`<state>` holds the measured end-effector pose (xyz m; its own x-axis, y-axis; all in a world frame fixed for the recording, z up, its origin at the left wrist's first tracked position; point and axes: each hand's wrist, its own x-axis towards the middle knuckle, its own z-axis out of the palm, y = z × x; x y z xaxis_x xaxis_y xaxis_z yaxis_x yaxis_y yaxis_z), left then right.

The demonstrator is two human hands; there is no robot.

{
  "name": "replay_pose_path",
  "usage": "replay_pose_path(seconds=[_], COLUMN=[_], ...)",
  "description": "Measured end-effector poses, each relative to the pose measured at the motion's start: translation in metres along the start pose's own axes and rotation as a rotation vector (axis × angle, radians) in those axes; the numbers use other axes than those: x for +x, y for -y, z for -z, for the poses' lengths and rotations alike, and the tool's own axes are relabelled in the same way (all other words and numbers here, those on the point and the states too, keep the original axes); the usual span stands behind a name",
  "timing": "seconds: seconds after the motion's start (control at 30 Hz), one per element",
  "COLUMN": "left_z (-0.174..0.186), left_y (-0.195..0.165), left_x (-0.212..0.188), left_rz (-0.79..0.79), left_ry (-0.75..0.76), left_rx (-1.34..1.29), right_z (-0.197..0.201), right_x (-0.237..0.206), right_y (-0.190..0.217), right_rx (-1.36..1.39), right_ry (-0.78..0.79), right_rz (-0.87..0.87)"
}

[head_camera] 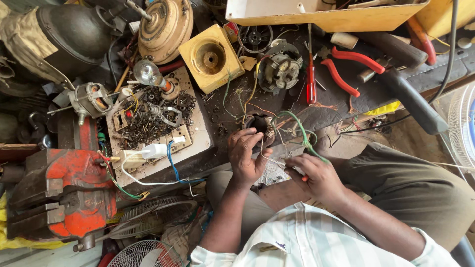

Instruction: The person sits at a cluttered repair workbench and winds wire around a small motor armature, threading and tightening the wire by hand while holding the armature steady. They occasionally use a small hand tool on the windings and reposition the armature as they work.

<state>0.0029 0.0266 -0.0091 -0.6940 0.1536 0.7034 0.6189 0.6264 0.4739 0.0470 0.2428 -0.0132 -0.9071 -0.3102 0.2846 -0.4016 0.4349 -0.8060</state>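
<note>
Your left hand (246, 155) curls its fingers down over the small wound motor coil (261, 124) at the bench edge, gripping it, while your right hand (316, 174) pinches the thin wire leads (277, 160) between thumb and fingertips, with what looks like a slim orange-tipped tool partly hidden in the fist. From your hands the coil lies toward 12 o'clock, touching the left fingers, so the left hand is the nearer one; the leads run crosswise from it, roughly along the 10-to-4 line, into your right hand. One green wire (303, 129) loops from the coil down past the right knuckles. Further out at 1 o'clock lie one red-handled screwdriver (310, 81), upright on the 12-to-6 axis, and one pair of red-handled pliers (349, 69). At 12 sits one open motor stator (279, 69), at 11 one yellow square housing (210, 57). At 9 o'clock a tray of loose screws (151, 118) rests just beside one red bench vise (64, 188).
</note>
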Motion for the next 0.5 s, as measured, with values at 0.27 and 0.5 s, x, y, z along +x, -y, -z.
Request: replay_pose_path(seconds=[0.27, 0.5], left_z=[0.0, 0.001], left_y=[-0.001, 0.0], left_x=[0.0, 0.0], left_rz=[-0.004, -0.003], left_ry=[0.003, 0.008], left_rx=[0.018, -0.011], right_z=[0.009, 0.018], right_x=[0.014, 0.019], right_y=[-0.008, -0.005], right_rx=[-0.079, -0.255], right_ry=[0.05, -0.13], right_rz=[0.182, 0.156])
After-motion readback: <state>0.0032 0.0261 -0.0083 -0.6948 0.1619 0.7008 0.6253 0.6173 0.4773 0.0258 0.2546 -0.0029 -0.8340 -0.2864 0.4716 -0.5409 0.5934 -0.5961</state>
